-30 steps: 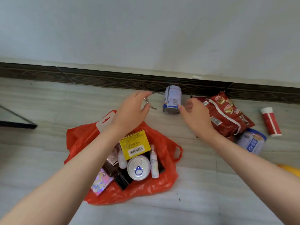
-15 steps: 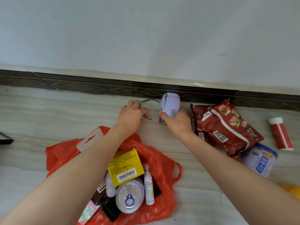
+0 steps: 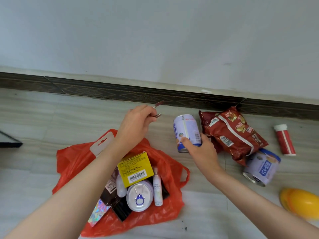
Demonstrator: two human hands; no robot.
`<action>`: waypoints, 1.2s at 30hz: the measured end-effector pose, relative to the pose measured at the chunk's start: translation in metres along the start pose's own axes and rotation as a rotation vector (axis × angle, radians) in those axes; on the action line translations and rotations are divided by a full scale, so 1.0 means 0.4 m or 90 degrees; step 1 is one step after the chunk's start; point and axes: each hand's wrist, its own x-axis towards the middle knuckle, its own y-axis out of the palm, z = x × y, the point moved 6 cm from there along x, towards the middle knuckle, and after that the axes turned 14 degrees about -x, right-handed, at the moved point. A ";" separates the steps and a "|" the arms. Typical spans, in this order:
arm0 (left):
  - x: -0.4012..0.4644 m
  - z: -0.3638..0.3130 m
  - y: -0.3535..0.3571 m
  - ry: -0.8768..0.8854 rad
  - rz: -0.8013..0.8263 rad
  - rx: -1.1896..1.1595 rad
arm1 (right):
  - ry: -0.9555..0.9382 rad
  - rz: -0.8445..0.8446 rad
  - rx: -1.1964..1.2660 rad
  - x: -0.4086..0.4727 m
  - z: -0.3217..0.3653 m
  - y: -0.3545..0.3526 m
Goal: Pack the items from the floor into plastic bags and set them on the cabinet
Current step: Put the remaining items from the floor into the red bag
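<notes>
An open red plastic bag (image 3: 72, 159) lies on the floor holding a yellow box (image 3: 135, 167), a silver-topped can (image 3: 139, 197), a small white bottle (image 3: 158, 188) and several other items. My left hand (image 3: 136, 125) is raised above the bag's far edge and pinches a small metal tool (image 3: 158, 110). My right hand (image 3: 200, 150) grips a white and blue drink can (image 3: 187, 131), lifted just right of the bag. On the floor to the right lie a red snack packet (image 3: 234, 135), a second can (image 3: 261, 167) on its side and a red tube (image 3: 284, 139).
A dark skirting board (image 3: 120, 93) runs along the wall behind the items. A yellow rounded object (image 3: 302, 204) sits at the lower right. A dark-edged flat object (image 3: 8, 142) pokes in at the left edge.
My left hand has lifted the metal tool off the floor. My right hand closed round the drink can and drew it up and to the right, toward the snack packet.
</notes>
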 end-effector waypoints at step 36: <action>-0.514 -0.011 -0.301 -0.290 -0.293 0.041 | -0.117 0.093 -0.070 -0.412 0.159 0.184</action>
